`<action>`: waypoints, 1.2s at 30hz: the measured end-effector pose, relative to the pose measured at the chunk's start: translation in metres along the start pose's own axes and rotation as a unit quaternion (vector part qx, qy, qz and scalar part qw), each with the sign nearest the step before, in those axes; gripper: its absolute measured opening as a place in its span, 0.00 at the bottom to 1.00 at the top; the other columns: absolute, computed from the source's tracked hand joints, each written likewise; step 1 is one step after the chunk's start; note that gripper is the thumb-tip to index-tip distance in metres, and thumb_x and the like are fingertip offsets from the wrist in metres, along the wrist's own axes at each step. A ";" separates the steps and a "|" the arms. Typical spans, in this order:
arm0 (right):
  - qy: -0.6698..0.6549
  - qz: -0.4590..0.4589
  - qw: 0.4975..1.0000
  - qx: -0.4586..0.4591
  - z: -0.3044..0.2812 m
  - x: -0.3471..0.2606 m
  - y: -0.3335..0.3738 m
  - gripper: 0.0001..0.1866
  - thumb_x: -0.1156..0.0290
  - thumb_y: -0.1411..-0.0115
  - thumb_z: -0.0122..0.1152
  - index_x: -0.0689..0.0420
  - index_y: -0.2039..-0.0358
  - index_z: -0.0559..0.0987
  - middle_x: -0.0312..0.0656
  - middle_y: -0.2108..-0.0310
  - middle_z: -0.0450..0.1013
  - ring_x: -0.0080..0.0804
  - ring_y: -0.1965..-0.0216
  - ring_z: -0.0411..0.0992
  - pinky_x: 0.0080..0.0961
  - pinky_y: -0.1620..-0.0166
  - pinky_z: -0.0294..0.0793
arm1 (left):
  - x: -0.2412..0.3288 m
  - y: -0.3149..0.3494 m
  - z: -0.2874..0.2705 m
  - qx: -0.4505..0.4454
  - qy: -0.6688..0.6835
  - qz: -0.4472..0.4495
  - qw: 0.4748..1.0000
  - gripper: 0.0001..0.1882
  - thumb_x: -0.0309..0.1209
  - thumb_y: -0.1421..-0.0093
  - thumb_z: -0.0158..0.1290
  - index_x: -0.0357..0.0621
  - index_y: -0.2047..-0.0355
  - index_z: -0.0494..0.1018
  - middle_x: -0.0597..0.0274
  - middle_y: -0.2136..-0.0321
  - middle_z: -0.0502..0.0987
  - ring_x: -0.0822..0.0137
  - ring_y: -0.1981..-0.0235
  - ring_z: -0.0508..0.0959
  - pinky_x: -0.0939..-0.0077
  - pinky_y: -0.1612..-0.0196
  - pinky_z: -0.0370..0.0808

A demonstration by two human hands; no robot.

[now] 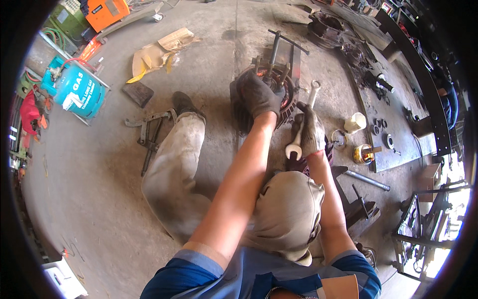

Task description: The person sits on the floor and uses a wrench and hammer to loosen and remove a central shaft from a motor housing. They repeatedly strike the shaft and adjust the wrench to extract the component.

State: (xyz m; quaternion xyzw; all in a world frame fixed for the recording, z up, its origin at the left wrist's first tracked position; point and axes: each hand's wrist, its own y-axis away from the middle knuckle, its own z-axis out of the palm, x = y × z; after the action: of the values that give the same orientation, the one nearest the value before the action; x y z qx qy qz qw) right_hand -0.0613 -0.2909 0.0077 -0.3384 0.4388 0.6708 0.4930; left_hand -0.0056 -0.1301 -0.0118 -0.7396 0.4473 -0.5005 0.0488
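My left hand (258, 95), in a dark work glove, is closed over the near left side of a screw puller (274, 56) with a T-bar on top. Its fingertips are partly hidden. The puller stands upright in a round, finned motor housing (242, 118), where reddish copper-coloured windings show through. Just right of it, my gloved right hand (313, 130) is wrapped round the shaft of a large combination wrench (294, 150). The wrench's ring end points away from me and its open jaw sits near my knee, apart from the puller.
A jawed puller (144, 130) and a dark block (138, 94) lie left on the concrete. Torn cardboard (162, 51) and a teal gas cylinder (79, 88) stand beyond. To the right are a white cup (355, 122), an open tin (363, 154), a steel pipe (368, 180) and a metal plate (398, 149).
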 end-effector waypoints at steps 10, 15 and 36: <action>0.044 0.036 0.998 -0.008 0.054 -0.005 0.007 0.17 0.60 0.28 0.52 0.60 0.51 0.80 0.31 0.79 0.67 0.21 0.82 0.65 0.22 0.79 0.65 | -0.009 0.002 0.016 0.001 -0.042 -0.038 0.998 0.51 0.55 0.58 0.73 0.38 0.42 0.63 0.43 0.50 0.76 0.44 0.45 0.77 0.53 0.42 0.73; 0.125 -0.025 0.991 -0.030 0.057 -0.007 0.012 0.20 0.58 0.26 0.47 0.61 0.50 0.80 0.32 0.79 0.67 0.21 0.83 0.65 0.22 0.80 0.66 | -0.014 0.002 0.020 0.002 0.005 -0.025 1.000 0.49 0.53 0.60 0.74 0.40 0.44 0.66 0.46 0.52 0.77 0.47 0.47 0.77 0.56 0.44 0.74; 0.148 0.009 0.989 -0.022 0.041 0.003 -0.001 0.20 0.58 0.27 0.48 0.59 0.48 0.81 0.35 0.79 0.69 0.24 0.84 0.65 0.24 0.81 0.65 | -0.011 -0.004 0.014 -0.047 0.031 -0.068 0.996 0.49 0.53 0.61 0.72 0.40 0.44 0.65 0.43 0.49 0.74 0.44 0.45 0.74 0.54 0.40 0.70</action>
State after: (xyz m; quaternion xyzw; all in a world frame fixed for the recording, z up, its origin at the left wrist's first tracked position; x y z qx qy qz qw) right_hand -0.0622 -0.2521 0.0210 -0.4409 0.4950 0.6275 0.4085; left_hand 0.0067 -0.1257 -0.0245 -0.7541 0.4202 -0.5036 -0.0343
